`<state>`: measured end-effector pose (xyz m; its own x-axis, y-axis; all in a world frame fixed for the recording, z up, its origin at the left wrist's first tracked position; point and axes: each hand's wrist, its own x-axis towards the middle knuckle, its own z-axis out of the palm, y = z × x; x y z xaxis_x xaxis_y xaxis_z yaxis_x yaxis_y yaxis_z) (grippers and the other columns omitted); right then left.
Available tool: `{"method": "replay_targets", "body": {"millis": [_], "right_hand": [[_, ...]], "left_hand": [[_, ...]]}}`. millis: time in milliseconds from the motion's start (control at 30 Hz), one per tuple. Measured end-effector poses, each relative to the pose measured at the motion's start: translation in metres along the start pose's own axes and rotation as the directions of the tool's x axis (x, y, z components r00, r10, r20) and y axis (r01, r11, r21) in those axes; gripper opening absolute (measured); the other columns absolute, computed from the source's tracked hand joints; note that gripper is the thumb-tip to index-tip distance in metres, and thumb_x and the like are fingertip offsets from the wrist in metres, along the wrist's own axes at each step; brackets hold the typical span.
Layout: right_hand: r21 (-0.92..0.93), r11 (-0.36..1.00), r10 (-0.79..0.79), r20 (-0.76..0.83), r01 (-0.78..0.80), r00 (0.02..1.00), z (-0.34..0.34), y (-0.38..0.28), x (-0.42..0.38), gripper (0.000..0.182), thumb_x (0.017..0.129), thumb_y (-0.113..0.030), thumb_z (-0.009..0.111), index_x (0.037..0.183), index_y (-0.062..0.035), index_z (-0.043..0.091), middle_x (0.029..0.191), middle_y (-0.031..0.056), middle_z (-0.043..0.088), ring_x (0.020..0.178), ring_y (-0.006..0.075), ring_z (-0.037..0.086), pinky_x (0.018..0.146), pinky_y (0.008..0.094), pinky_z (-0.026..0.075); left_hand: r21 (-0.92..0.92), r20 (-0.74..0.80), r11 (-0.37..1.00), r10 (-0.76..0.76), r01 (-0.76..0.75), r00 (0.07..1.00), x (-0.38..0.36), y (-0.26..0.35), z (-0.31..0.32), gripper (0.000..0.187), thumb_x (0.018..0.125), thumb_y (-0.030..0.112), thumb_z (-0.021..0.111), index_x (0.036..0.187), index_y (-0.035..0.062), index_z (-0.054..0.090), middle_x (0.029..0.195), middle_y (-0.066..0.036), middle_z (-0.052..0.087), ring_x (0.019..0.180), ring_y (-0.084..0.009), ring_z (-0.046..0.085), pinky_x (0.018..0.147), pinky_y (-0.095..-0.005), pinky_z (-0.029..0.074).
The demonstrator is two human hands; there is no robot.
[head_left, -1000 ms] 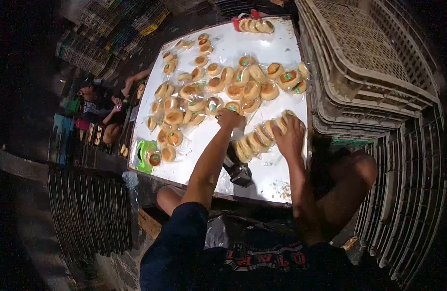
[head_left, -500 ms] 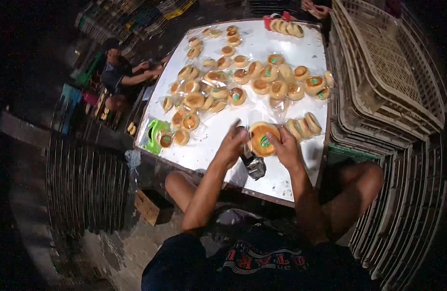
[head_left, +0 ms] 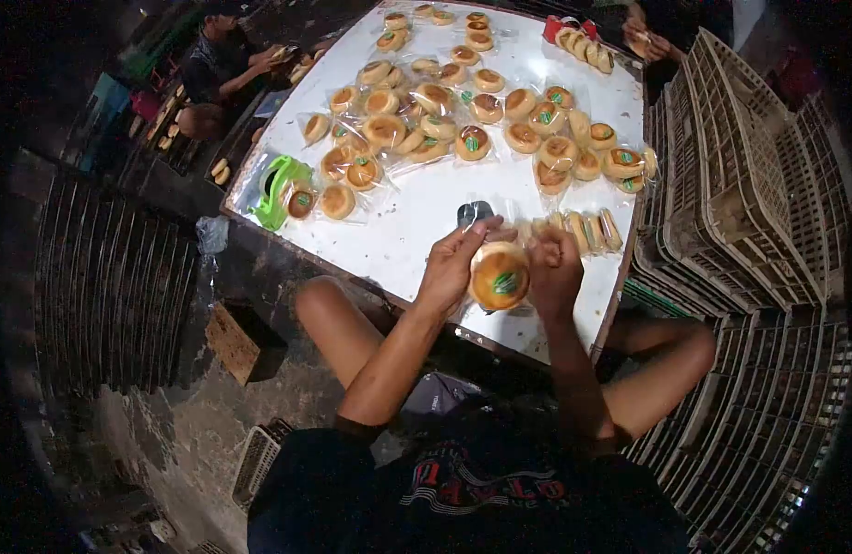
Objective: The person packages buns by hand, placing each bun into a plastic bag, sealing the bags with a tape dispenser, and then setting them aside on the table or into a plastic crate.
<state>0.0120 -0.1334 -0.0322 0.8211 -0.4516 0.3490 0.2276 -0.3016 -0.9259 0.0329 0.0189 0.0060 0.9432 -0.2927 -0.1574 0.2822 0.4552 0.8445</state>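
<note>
- Left hand and right hand both grasp one wrapped bun, held over the near edge of the table.
- Done, by my reading: a short row of buns stands on edge just beyond the hands.
- Left: a large loose pile mid-table, not yet lined up.

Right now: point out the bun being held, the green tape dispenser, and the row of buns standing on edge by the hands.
bun (head_left: pixel 499 279), head view, middle of its browned top.
green tape dispenser (head_left: pixel 276 187), head view, on its green body.
row of buns (head_left: pixel 592 230), head view, middle of the row.
</note>
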Motion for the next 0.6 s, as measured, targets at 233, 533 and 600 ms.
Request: {"method": "replay_targets", "body": {"millis": [233,533,600], "right_hand": [[0.037,0.990,0.120,0.328,-0.139,0.937,0.012,-0.012,-0.018,0.035,0.097,-0.022,0.056,0.122,0.0018,0.053,0.099,0.0106,0.062,0.092,0.0196,0.062,0.084,0.0314,0.049],[0.314,0.844,0.256,0.476,-0.435,0.841,-0.011,-0.010,-0.006,0.037,0.094,-0.034,0.058,0.102,0.0016,0.064,0.100,0.0064,0.058,0.089,0.0130,0.057,0.076,0.0259,0.048],[0.085,0.996,-0.004,0.420,-0.034,0.907,-0.025,-0.003,0.007,0.041,0.091,-0.033,0.063,0.113,0.0026,0.060,0.111,0.0101,0.054,0.098,0.0134,0.056,0.080,0.0268,0.048]], "left_hand": [[0.227,0.148,0.946,0.199,-0.229,0.969,-0.012,-0.007,-0.010,0.040,0.104,0.028,0.039,0.120,-0.0045,0.056,0.108,-0.014,0.068,0.106,-0.0162,0.060,0.096,-0.0320,0.045],[0.694,0.291,0.511,0.445,-0.507,0.847,-0.015,-0.006,-0.007,0.030,0.080,0.009,0.073,0.108,0.0004,0.066,0.106,-0.015,0.068,0.097,-0.0278,0.067,0.084,-0.0333,0.052],[0.713,0.097,0.681,0.143,-0.169,0.985,-0.013,-0.011,-0.013,0.023,0.084,0.015,0.072,0.101,-0.0009,0.070,0.093,-0.013,0.071,0.085,-0.0174,0.067,0.077,-0.0296,0.051]]}}
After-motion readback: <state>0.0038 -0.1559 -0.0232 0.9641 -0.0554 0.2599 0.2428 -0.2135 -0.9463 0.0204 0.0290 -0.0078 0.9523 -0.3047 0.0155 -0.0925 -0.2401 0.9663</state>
